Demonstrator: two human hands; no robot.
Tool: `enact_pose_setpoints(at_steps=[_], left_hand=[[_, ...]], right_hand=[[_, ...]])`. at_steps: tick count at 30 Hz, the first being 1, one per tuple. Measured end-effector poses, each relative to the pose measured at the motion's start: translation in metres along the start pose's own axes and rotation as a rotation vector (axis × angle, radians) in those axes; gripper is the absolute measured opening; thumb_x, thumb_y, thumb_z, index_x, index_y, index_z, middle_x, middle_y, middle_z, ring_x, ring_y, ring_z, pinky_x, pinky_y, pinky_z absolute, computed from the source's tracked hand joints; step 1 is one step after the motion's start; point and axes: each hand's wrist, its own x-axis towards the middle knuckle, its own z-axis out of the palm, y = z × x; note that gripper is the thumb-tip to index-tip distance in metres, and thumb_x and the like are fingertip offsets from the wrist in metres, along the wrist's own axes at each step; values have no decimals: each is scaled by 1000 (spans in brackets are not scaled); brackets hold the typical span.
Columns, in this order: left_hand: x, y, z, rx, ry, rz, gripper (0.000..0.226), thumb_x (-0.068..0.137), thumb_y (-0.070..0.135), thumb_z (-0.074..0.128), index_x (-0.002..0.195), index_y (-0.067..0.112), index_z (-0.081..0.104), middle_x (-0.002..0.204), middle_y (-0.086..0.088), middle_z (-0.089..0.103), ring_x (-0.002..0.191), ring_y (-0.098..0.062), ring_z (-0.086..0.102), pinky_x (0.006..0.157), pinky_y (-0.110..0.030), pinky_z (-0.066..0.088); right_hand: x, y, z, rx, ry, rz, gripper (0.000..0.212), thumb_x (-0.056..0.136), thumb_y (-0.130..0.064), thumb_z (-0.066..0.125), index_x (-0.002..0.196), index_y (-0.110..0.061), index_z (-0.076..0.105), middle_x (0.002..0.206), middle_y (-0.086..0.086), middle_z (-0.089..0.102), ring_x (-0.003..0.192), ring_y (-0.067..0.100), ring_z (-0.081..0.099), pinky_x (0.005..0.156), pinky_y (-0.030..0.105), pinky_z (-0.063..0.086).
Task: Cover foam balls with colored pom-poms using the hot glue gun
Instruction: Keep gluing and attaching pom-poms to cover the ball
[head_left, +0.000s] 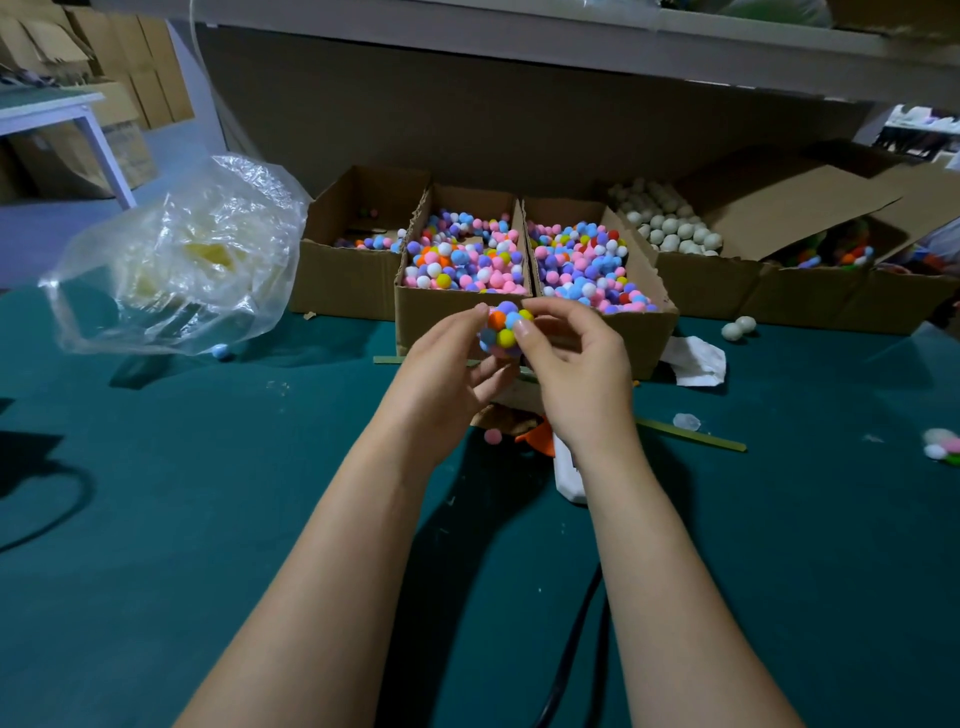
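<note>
Ball (503, 327): held up at frame centre, clear of the tabletop (208, 519), in front of the pom-pom boxes (465, 254) at 12 o'clock.

Left grip (447, 364): cups the ball from 8 o'clock, fingers curled under and round it.

Right grip (576, 364): thumb and forefinger pinch the ball's 2 o'clock side, on the pom-poms there.

Progress: the face turned to you is packed with orange, yellow, blue, purple and pink, with no bare foam showing. The far side and underside are hidden by your fingers, so you cannot tell whether gaps remain. Judged from this, the ball is near finished and you are pressing or checking, not gluing. The glue gun (566, 467) lies on the tabletop at 6 o'clock, under your right wrist and in neither grip.

Left to do: plenty. The box of foam balls (670, 223) at 1 o'clock is well stocked, all bare, and two more loose balls (737, 327) sit at 3 o'clock. The pom-pom supply looks ample.
</note>
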Motion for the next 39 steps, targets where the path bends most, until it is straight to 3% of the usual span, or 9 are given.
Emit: enact_pose_setpoints(at_steps=[3,7,14,19,23,28,32,35,39], left_hand=[[0,2,-2,-39,-39,-41,35,96,31,57,120,6,64,116,-16,67,100,-23,67,86,-29,57],[2,2,-1,-48,17,-36,24,94,15,62,115,4,65,122,-21,65,98,-22,70,77,-25,59],[2,0,-1,-98,21,-29,25,95,10,50,114,4,65,112,-20,66,95,-23,68,82,-29,57],[2,-1,0,-138,-40,-49,45,103,33,35,121,0,61,110,-17,68,102,-23,65,88,-33,55],[2,-2,0,-154,-61,-46,38,104,30,42,118,-1,61,115,-19,67,100,-19,68,89,-28,56],[2,-2,-1,-182,-55,-51,39,103,30,44,118,-4,59,101,-18,72,86,-20,73,73,-26,60],[6,-4,-3,12,-6,-9,35,95,40,58,108,10,69,93,-6,75,98,-19,70,85,-30,58],[5,-5,-3,150,9,28,31,91,40,64,106,14,71,91,-2,68,103,-19,63,93,-34,53],[2,-4,-3,146,1,48,21,96,27,61,112,15,67,108,-7,66,96,-16,65,82,-27,58]], right_hand=[[1,1,-2,8,6,-4,14,91,-24,64,102,-32,64,103,-12,65,97,5,63,72,12,52],[2,2,-2,35,-21,27,12,93,-26,61,102,-32,67,97,-19,64,92,-5,60,71,8,50],[1,0,-3,67,-76,48,21,92,-20,63,87,-41,63,88,-24,63,87,-12,59,65,5,49],[0,1,3,-52,-26,-17,11,93,-25,61,96,-36,63,100,-14,64,97,1,58,77,14,48],[0,-2,-1,26,-57,49,10,94,-34,58,90,-41,64,86,-27,62,89,-9,58,72,9,46],[-2,-1,3,-9,-80,-5,25,86,-25,70,111,-28,63,110,-10,60,91,-5,57,65,1,45],[-5,-2,6,-128,17,-112,7,91,-23,65,97,-24,61,93,-13,61,82,-12,58,65,1,44],[-3,0,4,-191,48,-135,6,94,-22,60,98,-21,64,91,-11,62,82,-4,59,68,4,45],[-1,1,3,-219,70,-94,7,96,-22,56,96,-23,63,89,-13,59,81,-6,55,68,-3,40]])
